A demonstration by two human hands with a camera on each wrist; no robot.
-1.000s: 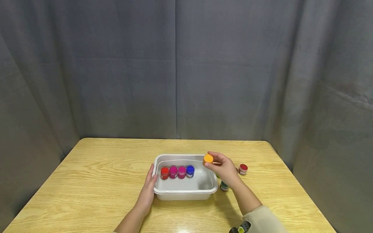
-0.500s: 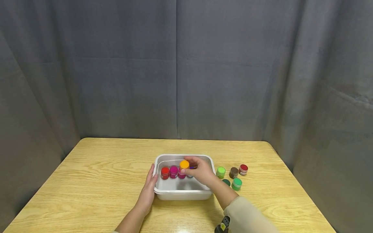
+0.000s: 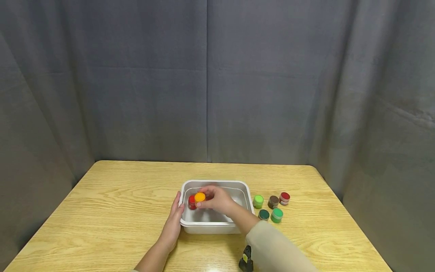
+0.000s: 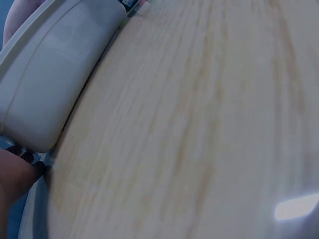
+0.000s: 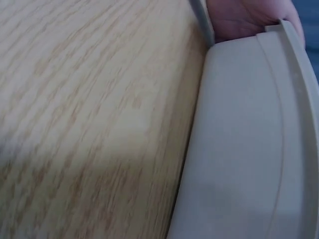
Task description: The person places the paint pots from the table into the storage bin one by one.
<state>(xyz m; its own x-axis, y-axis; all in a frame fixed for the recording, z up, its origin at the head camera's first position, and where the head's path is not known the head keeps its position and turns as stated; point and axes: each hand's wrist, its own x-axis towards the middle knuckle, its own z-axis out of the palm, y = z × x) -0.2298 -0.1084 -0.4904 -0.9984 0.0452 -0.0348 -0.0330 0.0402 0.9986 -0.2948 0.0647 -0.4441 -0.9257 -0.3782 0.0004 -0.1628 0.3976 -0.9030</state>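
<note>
In the head view, my right hand is inside the white plastic tub, pinching a small paint jar with an orange lid between thumb and fingers. Just left of that jar stands a red-lidded paint jar in the tub. The magenta and blue jars of the same row are hidden behind my right hand. My left hand holds the tub's left end, thumb at the rim and fingers along the outer wall. The right wrist view shows the tub's wall with the left hand against its far end.
Right of the tub stand several paint jars: light green, brown, dark red, dark green and green. The wooden table bears everything. Grey curtains enclose its back and sides.
My right hand has carried the orange-lidded jar leftward from above the tub's right rim, over the row, down beside the red-lidded jar. The left hand has stayed at the tub's left end.
</note>
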